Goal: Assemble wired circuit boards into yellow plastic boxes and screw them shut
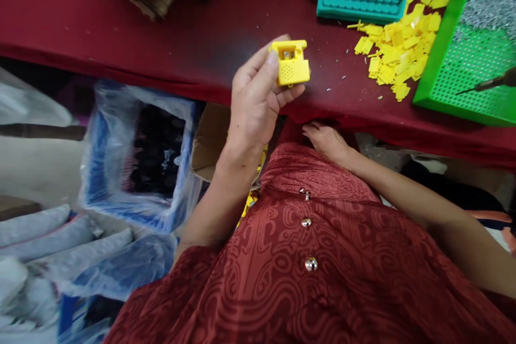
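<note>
My left hand is closed on a small yellow plastic casing, raised over the front part of the table. The casing has a round pattern of small holes and an uncovered recess with metal bits inside. Its thumb presses on the casing's left side while the other fingers wrap behind and below. My right hand lies on my lap just under the table's front edge, its fingers loosely stretched out and partly in shadow. No object shows in it.
A teal tray of metal discs stands at the back. Right of it lie a heap of yellow plastic parts and a green basket of small metal pieces, with a screwdriver over it. A cardboard box of yellow casings sits back left.
</note>
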`<state>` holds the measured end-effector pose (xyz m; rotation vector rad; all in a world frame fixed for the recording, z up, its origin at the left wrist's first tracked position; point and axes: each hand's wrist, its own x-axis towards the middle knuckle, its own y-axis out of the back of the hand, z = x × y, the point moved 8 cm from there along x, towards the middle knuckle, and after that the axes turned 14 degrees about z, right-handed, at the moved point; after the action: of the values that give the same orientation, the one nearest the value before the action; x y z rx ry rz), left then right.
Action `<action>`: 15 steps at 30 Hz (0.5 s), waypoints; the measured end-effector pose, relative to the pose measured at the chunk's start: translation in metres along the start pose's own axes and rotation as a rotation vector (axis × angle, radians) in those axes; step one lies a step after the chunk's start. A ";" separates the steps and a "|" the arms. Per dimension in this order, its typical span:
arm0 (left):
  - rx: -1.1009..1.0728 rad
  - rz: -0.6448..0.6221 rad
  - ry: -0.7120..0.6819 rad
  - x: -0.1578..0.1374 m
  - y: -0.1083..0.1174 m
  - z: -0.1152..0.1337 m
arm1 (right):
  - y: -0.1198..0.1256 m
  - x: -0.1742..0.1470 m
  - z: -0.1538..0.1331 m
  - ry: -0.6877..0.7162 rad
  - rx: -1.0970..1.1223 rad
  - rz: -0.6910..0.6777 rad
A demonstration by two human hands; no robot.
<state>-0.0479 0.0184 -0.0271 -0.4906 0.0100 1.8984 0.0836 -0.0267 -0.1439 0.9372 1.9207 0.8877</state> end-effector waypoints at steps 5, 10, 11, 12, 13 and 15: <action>-0.047 0.015 0.033 -0.014 0.005 -0.004 | -0.003 0.014 -0.005 -0.053 -0.070 0.004; -0.076 -0.001 0.080 -0.013 0.008 -0.015 | -0.009 0.024 -0.001 -0.081 -0.044 0.068; -0.086 -0.007 0.087 -0.012 0.007 -0.016 | -0.010 0.024 -0.002 -0.083 -0.030 0.077; -0.093 -0.012 0.090 -0.010 0.007 -0.017 | -0.010 0.024 -0.002 -0.080 -0.012 0.086; -0.095 -0.019 0.092 -0.009 0.007 -0.017 | -0.009 0.024 -0.004 -0.073 0.007 0.097; -0.091 -0.034 0.091 -0.005 0.006 -0.015 | -0.005 0.021 -0.007 -0.052 0.047 0.115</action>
<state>-0.0467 0.0083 -0.0409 -0.6351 -0.0255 1.8475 0.0679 -0.0128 -0.1520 1.0973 1.8656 0.8793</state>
